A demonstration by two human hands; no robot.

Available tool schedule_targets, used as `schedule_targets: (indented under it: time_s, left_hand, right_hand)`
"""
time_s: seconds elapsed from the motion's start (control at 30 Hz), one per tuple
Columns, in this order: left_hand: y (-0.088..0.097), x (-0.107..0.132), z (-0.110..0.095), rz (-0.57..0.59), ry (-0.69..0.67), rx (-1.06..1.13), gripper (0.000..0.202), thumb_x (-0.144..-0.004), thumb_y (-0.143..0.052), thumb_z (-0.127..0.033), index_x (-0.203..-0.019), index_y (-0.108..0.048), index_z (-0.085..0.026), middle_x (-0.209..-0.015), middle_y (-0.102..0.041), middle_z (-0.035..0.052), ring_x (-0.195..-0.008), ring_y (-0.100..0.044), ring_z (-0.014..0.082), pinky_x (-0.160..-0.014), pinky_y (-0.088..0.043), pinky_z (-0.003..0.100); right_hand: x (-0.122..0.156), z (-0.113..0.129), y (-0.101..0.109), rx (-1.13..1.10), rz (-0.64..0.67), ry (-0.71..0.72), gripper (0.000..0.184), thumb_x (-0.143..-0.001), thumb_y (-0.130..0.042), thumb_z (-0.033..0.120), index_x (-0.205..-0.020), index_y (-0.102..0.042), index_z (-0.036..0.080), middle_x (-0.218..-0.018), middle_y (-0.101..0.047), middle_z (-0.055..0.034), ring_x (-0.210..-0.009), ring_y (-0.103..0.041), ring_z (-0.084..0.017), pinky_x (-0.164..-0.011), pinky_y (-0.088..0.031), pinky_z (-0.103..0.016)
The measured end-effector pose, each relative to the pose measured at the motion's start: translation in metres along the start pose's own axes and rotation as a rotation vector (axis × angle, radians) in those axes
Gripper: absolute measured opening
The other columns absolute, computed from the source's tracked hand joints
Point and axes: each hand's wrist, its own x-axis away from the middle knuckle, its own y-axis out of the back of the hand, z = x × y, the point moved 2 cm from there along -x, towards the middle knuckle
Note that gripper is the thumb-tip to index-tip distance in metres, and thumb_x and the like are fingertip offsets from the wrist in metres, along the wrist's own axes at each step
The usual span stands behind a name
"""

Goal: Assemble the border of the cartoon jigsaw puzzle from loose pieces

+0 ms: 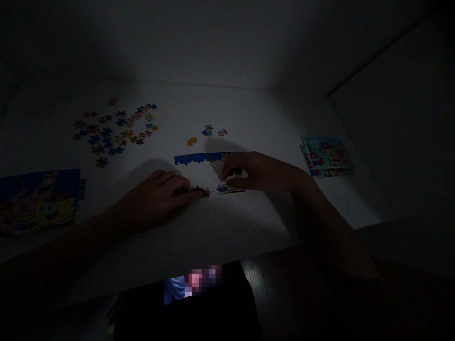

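Note:
My left hand (161, 192) rests low on the white table, fingers curled, its thumb and fingertip at a small dark red and brown puzzle piece (204, 192). To its right, my right hand (259, 173) is bent over some joined puzzle pieces (224, 189) with yellow and blue print, its thumb pressed on them and its index finger curled. A gap separates the two groups of pieces. Just beyond lies a joined blue puzzle strip (194, 158), its right end partly under my right hand. The room is dim, so small details are hard to make out.
Many loose puzzle pieces (106, 132) are spread at the back left. An orange piece (192, 141) and two others lie behind the strip. A picture sheet (42, 199) is at left, stacked cards (329, 156) at right. A lit screen (176, 289) sits below the table's front edge.

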Motion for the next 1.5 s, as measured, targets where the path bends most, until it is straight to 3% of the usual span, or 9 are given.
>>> schedule_targets:
  time_s: [0.2,0.5,0.57,0.67,0.8,0.97,1.2,1.5]
  left_hand:
    - [-0.001,-0.001,0.000,-0.036,-0.014,-0.007,0.036,-0.105,-0.045,-0.018,-0.137,-0.061,-0.024,-0.107,-0.067,0.0056,-0.093,-0.057,0.0205,-0.082,-0.040,0.032]
    - [-0.001,-0.004,-0.004,-0.059,-0.008,-0.007,0.033,-0.104,-0.048,-0.016,-0.132,-0.063,-0.023,-0.105,-0.069,0.0068,-0.092,-0.058,0.0208,-0.082,-0.044,0.033]
    - [0.002,-0.002,-0.004,-0.074,-0.008,0.006,0.032,-0.103,-0.048,-0.016,-0.130,-0.065,-0.023,-0.106,-0.070,0.0069,-0.092,-0.060,0.0206,-0.082,-0.046,0.033]
    - [0.012,0.002,-0.001,-0.153,0.030,0.018,0.025,-0.103,-0.047,-0.019,-0.116,-0.069,-0.022,-0.102,-0.070,0.0059,-0.092,-0.062,0.0193,-0.082,-0.050,0.031]
    - [0.024,0.006,0.009,-0.237,0.227,0.065,0.026,-0.100,-0.043,-0.017,-0.102,-0.069,-0.018,-0.095,-0.069,0.0061,-0.085,-0.064,0.0177,-0.075,-0.052,0.029]
    - [0.022,0.008,0.019,-0.273,0.388,0.185,0.026,-0.096,-0.042,-0.016,-0.099,-0.067,-0.016,-0.088,-0.066,0.0045,-0.076,-0.063,0.0149,-0.068,-0.049,0.025]
    - [0.014,0.003,0.014,-0.077,0.184,0.104,0.021,-0.100,-0.049,-0.030,-0.097,-0.067,-0.019,-0.094,-0.070,0.0057,-0.087,-0.063,0.0195,-0.079,-0.050,0.032]
    - [0.005,-0.003,0.009,-0.101,0.158,0.083,0.028,-0.105,-0.045,-0.031,-0.092,-0.067,-0.019,-0.091,-0.068,0.0051,-0.084,-0.060,0.0191,-0.078,-0.049,0.033]
  right_hand:
    - [-0.002,0.006,-0.006,0.008,0.078,-0.004,0.012,-0.087,-0.068,0.020,-0.099,-0.068,0.017,-0.099,-0.069,-0.0046,-0.090,-0.064,-0.017,-0.082,-0.047,-0.030]
    - [-0.001,0.004,-0.008,-0.014,0.029,0.027,0.012,-0.086,-0.070,0.023,-0.097,-0.070,0.018,-0.098,-0.071,-0.0036,-0.088,-0.064,-0.016,-0.080,-0.047,-0.030]
    - [-0.001,0.001,-0.004,-0.064,-0.055,0.020,0.011,-0.086,-0.068,0.024,-0.095,-0.070,0.018,-0.093,-0.070,-0.0028,-0.082,-0.063,-0.015,-0.074,-0.046,-0.028]
    - [-0.005,-0.013,0.002,-0.138,-0.303,-0.002,0.010,-0.086,-0.062,0.024,-0.091,-0.068,0.017,-0.085,-0.067,-0.0020,-0.073,-0.059,-0.013,-0.067,-0.045,-0.028]
    - [-0.012,-0.041,0.007,-0.147,-0.582,-0.053,0.011,-0.082,-0.063,0.025,-0.089,-0.066,0.018,-0.088,-0.067,-0.0032,-0.075,-0.057,-0.015,-0.070,-0.046,-0.031]
    - [-0.018,-0.063,0.008,-0.132,-0.714,-0.120,0.016,-0.079,-0.062,0.026,-0.091,-0.066,0.018,-0.089,-0.065,-0.0053,-0.078,-0.058,-0.018,-0.073,-0.047,-0.035]
    - [-0.019,-0.070,0.007,-0.128,-0.766,-0.160,0.019,-0.078,-0.059,0.024,-0.094,-0.069,0.018,-0.091,-0.067,-0.0055,-0.079,-0.058,-0.018,-0.074,-0.048,-0.036]
    - [-0.020,-0.067,0.008,-0.105,-0.733,-0.138,0.020,-0.077,-0.059,0.022,-0.094,-0.067,0.020,-0.091,-0.065,-0.0049,-0.077,-0.057,-0.017,-0.074,-0.048,-0.036]
